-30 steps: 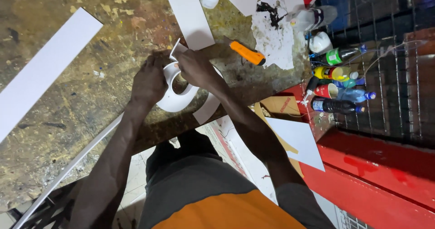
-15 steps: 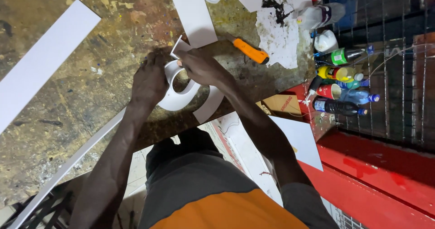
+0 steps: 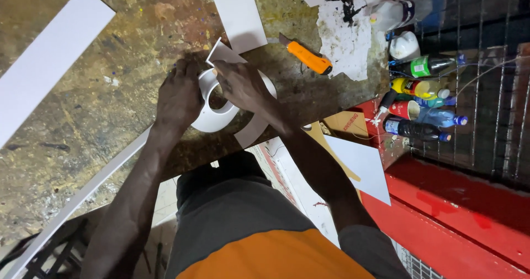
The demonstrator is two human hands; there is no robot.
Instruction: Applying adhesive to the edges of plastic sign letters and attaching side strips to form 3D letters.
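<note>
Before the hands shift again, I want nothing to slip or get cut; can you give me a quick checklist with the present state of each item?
1. Left hand pressing on the white curved piece: ok.
2. Right hand on the same piece, fingers at its upper edge: ok.
3. Orange utility knife lying apart from both hands: ok.
4. Knife blade retracted: cannot tell.
5. Curved piece fully on the worktable: not ok, its lower end reaches the table edge.
6. Bottles off the work surface: ok.
</note>
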